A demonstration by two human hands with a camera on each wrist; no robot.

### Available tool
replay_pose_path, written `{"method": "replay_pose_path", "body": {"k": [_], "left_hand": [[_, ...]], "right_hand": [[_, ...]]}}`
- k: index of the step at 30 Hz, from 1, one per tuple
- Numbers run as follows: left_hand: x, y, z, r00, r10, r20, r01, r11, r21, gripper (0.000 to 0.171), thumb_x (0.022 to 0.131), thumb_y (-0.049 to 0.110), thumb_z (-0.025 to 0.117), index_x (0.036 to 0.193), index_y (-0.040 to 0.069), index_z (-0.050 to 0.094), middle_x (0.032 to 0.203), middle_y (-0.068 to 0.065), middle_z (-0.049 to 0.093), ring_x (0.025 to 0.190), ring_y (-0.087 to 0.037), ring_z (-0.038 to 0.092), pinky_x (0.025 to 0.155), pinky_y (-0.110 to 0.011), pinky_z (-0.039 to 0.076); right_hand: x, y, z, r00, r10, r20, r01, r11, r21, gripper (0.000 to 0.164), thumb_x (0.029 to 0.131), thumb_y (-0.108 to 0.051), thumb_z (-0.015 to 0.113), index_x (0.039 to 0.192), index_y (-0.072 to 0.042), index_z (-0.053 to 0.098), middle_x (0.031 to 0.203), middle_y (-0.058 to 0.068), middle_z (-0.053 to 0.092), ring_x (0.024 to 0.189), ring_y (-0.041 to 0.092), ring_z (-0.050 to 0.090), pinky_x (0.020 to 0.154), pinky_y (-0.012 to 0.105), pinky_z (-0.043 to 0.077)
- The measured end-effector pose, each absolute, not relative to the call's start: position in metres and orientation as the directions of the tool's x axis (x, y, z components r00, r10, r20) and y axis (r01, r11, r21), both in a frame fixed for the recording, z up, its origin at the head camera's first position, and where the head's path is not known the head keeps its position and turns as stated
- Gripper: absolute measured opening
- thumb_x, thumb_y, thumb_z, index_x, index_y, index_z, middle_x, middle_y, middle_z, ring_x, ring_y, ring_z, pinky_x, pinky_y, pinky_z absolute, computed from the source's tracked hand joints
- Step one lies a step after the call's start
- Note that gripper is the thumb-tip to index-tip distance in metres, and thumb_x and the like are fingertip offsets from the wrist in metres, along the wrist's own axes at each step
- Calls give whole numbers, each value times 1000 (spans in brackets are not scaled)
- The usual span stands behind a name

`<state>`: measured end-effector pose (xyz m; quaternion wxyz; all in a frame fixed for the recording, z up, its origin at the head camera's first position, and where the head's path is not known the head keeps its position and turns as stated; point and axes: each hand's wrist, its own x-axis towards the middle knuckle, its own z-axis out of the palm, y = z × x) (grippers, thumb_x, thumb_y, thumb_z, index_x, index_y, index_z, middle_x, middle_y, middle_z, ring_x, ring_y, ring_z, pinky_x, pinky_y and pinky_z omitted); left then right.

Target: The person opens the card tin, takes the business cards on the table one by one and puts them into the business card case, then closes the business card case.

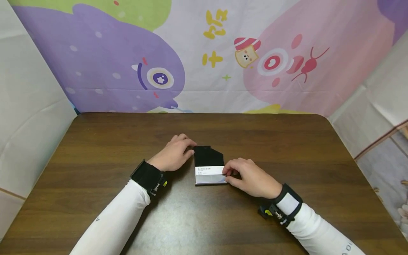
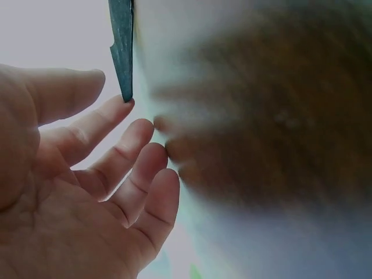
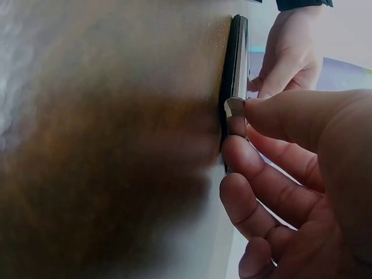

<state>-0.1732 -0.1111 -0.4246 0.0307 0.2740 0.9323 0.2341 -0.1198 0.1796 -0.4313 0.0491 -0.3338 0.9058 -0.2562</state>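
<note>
A black card case [image 1: 208,157] lies opened out on the table, its black flap pointing away from me. In its near half sits a white printed card [image 1: 204,170] above a silvery panel [image 1: 208,179]. My left hand [image 1: 173,152] touches the flap's far left corner with the index fingertip; in the left wrist view the thumb stands apart from the dark flap edge [image 2: 122,52]. At the near half's right edge, my right hand [image 1: 250,177] pinches the case between thumb and fingers. Side-on in the right wrist view, the case [image 3: 235,58] shows a shiny edge by my thumb.
The brown wooden table [image 1: 127,127] has rounded far corners. Behind it hangs a cartoon-printed cloth [image 1: 207,81], with pale cloth panels [image 1: 32,88] at the sides. Each wrist carries a black strap [image 1: 147,177] with a small device.
</note>
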Motion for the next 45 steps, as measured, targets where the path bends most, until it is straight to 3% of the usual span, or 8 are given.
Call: {"method": "replay_pose_path", "body": {"k": [23, 45], "left_hand": [[-165, -109, -412, -859, 501, 101, 459, 669, 584, 24, 99, 12, 60, 121, 5, 62, 110, -5, 66, 102, -17, 63, 89, -33, 49], [-151, -107, -406, -843, 506, 183, 502, 615, 609, 13, 99, 15, 61, 111, 10, 63, 102, 3, 68, 94, -10, 64, 82, -30, 49]], "right_hand": [[-119, 179, -431, -766, -636, 93, -590, 639, -493, 11, 92, -25, 71, 103, -24, 67, 93, -19, 58, 86, 5, 55, 80, 30, 43], [-114, 179, -431, -758, -644, 104, -609, 641, -467, 25, 85, -33, 79, 105, -23, 66, 96, -13, 60, 91, 6, 55, 80, 35, 37]]}}
